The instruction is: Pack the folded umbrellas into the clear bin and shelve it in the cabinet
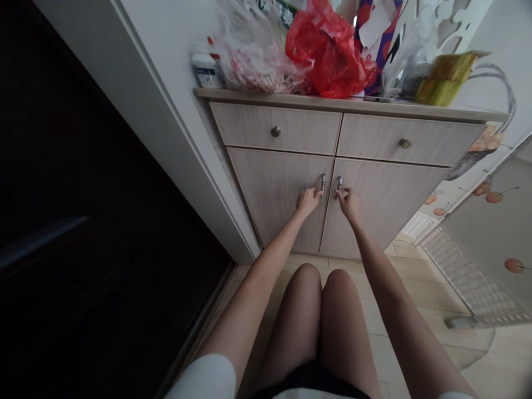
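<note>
A pale wood cabinet stands against the wall, with two drawers above two closed doors. My left hand grips the metal handle of the left door. My right hand grips the metal handle of the right door. Both hands have their fingers curled around the handles, side by side at the cabinet's middle seam. My bare knees are below them, close to the doors.
On the cabinet top lie a red plastic bag, a clear bag, a small white box and a yellow-green pack. A dark doorway opens at left. A patterned glass panel leans at right over a tiled floor.
</note>
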The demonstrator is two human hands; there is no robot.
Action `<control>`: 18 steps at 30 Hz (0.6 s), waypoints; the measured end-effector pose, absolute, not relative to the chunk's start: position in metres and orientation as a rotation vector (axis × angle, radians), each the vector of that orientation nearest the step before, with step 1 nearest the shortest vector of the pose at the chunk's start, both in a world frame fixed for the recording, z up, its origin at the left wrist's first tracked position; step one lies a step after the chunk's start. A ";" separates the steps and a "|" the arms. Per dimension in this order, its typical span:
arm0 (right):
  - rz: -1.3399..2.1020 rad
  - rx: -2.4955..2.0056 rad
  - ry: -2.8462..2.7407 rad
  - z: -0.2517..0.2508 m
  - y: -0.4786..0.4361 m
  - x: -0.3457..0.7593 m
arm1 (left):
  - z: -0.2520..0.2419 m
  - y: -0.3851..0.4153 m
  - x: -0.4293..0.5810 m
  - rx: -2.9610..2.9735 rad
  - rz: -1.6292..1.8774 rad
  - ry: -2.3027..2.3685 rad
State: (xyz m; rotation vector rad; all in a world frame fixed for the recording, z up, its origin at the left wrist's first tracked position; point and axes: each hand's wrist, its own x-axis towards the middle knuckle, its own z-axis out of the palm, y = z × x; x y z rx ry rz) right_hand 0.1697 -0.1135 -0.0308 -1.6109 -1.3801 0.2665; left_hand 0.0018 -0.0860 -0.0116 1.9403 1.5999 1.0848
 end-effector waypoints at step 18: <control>1.479 -0.400 -0.803 -0.045 -0.224 0.172 | -0.036 -0.201 -0.019 0.585 1.263 0.425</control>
